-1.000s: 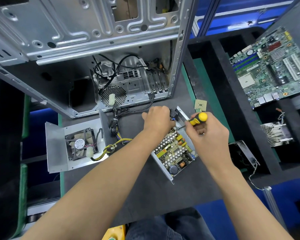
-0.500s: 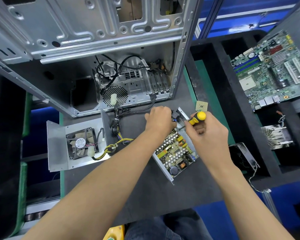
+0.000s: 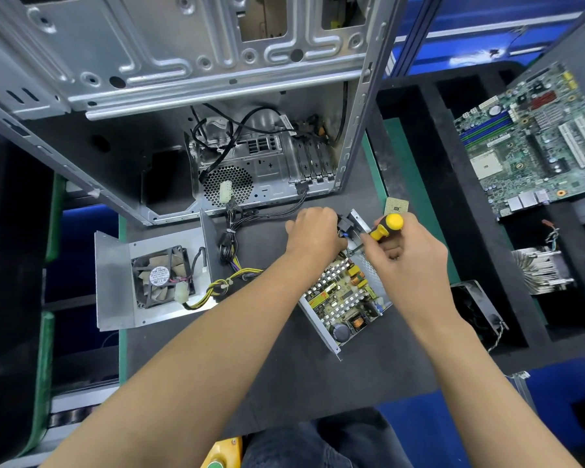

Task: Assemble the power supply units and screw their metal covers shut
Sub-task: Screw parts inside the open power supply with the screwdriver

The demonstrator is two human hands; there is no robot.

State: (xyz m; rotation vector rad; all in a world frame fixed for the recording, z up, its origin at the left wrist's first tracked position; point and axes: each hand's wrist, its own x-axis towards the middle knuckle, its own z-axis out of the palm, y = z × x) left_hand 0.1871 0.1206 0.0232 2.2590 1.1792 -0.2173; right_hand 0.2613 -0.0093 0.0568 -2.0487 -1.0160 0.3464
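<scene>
At the left we see the bent grey metal cover with a black fan [image 3: 156, 282] lying on the dark mat [image 3: 284, 383]. Our left hand [image 3: 314, 234] curls on the far end of the open metal power supply tray with its green circuit board [image 3: 345, 295]. Our right hand [image 3: 406, 251] grips the yellow-and-black screwdriver [image 3: 384, 228], its tip at that same end.

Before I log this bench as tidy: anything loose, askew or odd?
Yes. A bare CPU chip lies loose on the mat beside the right hand, near the screwdriver. The fan cover lies open, off the power supply, wires trailing between them.
</scene>
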